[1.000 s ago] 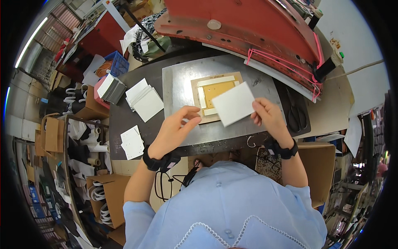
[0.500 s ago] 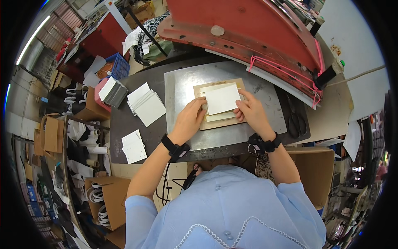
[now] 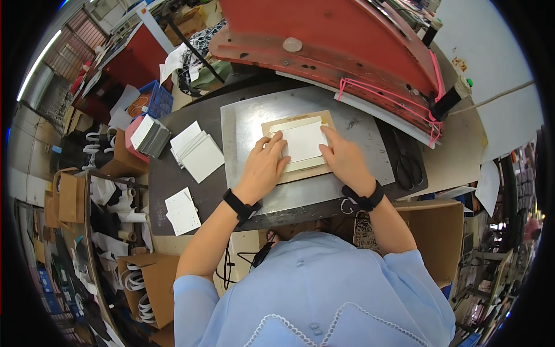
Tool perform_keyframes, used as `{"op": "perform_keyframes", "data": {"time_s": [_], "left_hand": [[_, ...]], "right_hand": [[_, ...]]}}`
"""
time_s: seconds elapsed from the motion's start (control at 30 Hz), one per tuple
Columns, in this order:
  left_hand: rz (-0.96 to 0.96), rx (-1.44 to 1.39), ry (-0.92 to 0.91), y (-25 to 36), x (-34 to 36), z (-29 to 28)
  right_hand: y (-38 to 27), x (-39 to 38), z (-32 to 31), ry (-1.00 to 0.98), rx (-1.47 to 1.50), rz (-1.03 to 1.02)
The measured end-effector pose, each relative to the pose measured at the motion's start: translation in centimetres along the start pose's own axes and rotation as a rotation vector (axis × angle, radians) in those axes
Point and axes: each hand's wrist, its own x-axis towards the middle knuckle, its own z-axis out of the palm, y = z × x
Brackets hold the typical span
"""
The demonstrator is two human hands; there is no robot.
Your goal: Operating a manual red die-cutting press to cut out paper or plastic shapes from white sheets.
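Head: left hand, right hand touch white card; grip half-spread (board print illegible).

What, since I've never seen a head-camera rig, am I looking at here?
There's no robot: these are a person's bare hands, viewed from above by a fisheye camera worn on the head, which bends straight edges near the rim. The left hand and right hand touch opposite sides of a white card. It lies over a brown board on a metal plate. On the dark table are stacked cards at left and scissors at right; a red machine stands beyond.
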Motion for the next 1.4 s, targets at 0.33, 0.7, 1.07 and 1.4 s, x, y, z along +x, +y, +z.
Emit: {"op": "perform_keyframes", "data": {"time_s": [0.33,0.7,1.07,1.4], "left_hand": [[0.036,0.051,0.003,0.1,-0.1,0.1],[0.066,0.027,-0.013,-0.2,-0.1,-0.2],[-0.143,-0.205,0.249,-0.7,-3.4,-4.0],[-0.272,-0.574,0.016,4.5,-7.9,-8.2]], "right_hand": [[1.1,1.1,-0.7,-0.121,-0.093,-0.143],[3.3,1.2,-0.3,0.001,-0.28,-0.472],[0.5,0.2,-7.7,0.507,-0.105,-0.294],[9.6,3.4,-21.6,0.847,0.459,-0.031]]}}
